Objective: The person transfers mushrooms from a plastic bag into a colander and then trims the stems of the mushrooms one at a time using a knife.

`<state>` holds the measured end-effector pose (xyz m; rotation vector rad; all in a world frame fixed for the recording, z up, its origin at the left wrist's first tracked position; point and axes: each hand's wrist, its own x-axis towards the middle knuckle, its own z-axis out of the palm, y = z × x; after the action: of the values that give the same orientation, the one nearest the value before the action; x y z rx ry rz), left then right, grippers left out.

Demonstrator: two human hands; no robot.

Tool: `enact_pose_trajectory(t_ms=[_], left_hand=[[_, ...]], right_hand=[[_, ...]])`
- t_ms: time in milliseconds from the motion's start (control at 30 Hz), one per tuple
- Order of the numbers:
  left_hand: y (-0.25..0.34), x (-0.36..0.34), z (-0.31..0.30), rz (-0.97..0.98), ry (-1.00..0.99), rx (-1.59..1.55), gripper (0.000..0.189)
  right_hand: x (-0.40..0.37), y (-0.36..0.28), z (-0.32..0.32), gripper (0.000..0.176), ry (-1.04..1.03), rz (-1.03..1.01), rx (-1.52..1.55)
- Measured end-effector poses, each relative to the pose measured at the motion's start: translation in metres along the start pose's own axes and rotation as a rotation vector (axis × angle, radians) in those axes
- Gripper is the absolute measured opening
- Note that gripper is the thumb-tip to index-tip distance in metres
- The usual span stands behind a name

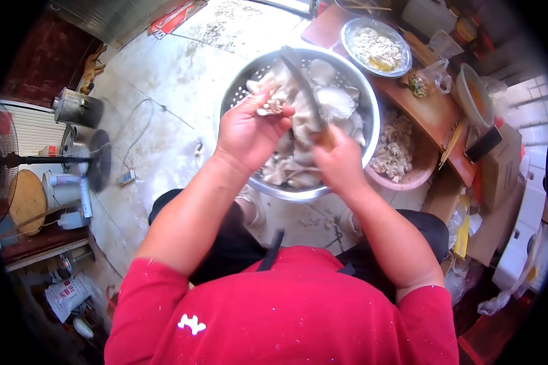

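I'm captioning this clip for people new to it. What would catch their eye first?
The big metal colander of pale mushrooms at centre, where the left hand holds a mushroom cluster and the right hand a knife against it. Below, the red shirt fills the foreground.

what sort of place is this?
Probably an informal home or backyard kitchen: bare concrete floor, colander of mushrooms being trimmed with a knife, food bowls on a low wooden table.
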<state>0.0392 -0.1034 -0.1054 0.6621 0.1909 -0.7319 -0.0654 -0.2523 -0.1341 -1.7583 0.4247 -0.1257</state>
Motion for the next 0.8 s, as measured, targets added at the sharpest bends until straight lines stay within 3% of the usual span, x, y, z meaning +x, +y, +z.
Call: enact_pose_trajectory(t_ms=[167,233,467,567,800], left_hand=[[0.000,0.001,0.005,0.013,0.076,0.004,0.017],[0.000,0.002,0.005,0.005,0.057,-0.016,0.018],[-0.002,0.004,0.002,-0.015,-0.001,-0.007,0.026],[-0.001,0.003,0.003,-0.035,-0.100,0.007,0.025],[0.000,-0.003,0.013,0.009,-0.073,0.054,0.021]], right_hand=[[-0.006,-0.006,-0.007,0.021,0.005,-0.068,-0.107],[-0.008,-0.007,-0.009,0.022,0.011,-0.174,-0.166],[-0.013,0.001,-0.011,0.022,0.016,-0.217,-0.240],[-0.014,-0.001,-0.012,0.022,0.042,-0.162,-0.143],[-0.012,0.006,-0.011,0.023,0.016,-0.101,0.051]])
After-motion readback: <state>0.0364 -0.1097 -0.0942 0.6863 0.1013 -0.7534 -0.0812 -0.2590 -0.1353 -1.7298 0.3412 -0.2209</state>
